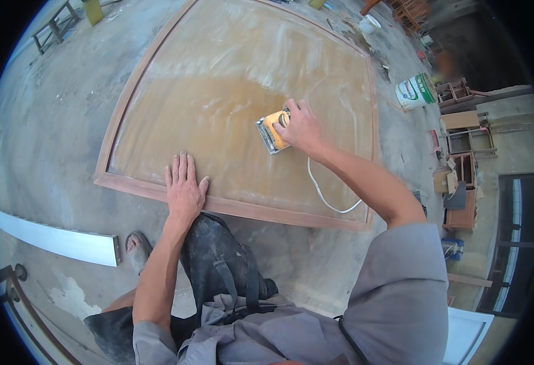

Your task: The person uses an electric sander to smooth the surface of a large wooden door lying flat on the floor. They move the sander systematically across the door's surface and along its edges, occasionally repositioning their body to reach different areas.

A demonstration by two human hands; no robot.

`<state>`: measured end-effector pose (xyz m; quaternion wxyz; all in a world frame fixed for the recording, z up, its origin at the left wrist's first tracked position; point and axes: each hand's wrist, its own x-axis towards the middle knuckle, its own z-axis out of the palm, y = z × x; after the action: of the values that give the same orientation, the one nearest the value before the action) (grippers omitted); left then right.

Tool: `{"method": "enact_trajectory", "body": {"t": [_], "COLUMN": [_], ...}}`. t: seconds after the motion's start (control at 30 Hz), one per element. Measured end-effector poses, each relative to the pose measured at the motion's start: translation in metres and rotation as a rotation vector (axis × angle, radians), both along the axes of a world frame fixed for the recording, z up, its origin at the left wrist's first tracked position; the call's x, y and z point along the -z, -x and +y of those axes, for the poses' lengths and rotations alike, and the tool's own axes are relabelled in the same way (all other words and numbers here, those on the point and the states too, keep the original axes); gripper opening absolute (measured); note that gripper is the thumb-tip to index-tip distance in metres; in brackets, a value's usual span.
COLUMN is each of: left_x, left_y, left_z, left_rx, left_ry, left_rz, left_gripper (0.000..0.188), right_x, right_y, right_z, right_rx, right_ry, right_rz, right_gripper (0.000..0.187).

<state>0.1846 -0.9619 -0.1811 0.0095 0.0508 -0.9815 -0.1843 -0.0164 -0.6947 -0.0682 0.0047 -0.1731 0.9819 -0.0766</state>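
In front of me lies a large wooden panel (pixel 218 106) with a raised brown frame and pale dusty streaks over its yellowish-brown face. My right hand (pixel 301 129) is closed round a yellow electric sander (pixel 273 131), whose flat base rests on the panel right of its middle. A white cord (pixel 319 190) curves from the sander over the panel and passes under my right forearm. My left hand (pixel 185 185) lies flat on the near edge of the panel, fingers stretched out and holding nothing.
Concrete floor (pixel 54 140) surrounds the panel. A long white board (pixel 54 234) lies at the left, near my sandalled foot (pixel 137 248). At the right stand a white and green bucket (pixel 416 91) and wooden cabinet pieces (pixel 460 210). Another white bucket (pixel 369 24) is farther back.
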Motion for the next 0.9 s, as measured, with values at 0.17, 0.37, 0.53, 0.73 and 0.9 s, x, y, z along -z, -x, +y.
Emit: {"method": "enact_trajectory", "body": {"t": [0.17,0.37,0.53,0.73,0.9], "left_x": [0.007,0.013,0.005,-0.042,-0.175], "left_y": [0.064,0.143,0.111,0.013,-0.138], "left_z": [-0.033,-0.096,-0.140,-0.166,-0.172], "left_rx": [0.144,0.070,0.057,0.146,0.010], "left_ry": [0.156,0.234,0.289,0.057,-0.237], "left_rz": [0.131,0.172,-0.040,-0.426,-0.780], "left_gripper": [0.084,0.085,0.085,0.081,0.073], "right_x": [0.002,-0.012,-0.009,0.000,-0.003], "right_y": [-0.090,-0.136,-0.133,-0.117,-0.108], "right_z": [0.005,-0.007,-0.014,-0.015,-0.036], "right_rx": [-0.130,0.011,0.115,0.276,0.415], "right_ry": [0.081,0.089,0.085,0.033,0.040], "right_rz": [-0.016,-0.036,-0.064,-0.053,-0.120], "right_gripper": [0.046,0.044,0.044,0.046,0.050]}}
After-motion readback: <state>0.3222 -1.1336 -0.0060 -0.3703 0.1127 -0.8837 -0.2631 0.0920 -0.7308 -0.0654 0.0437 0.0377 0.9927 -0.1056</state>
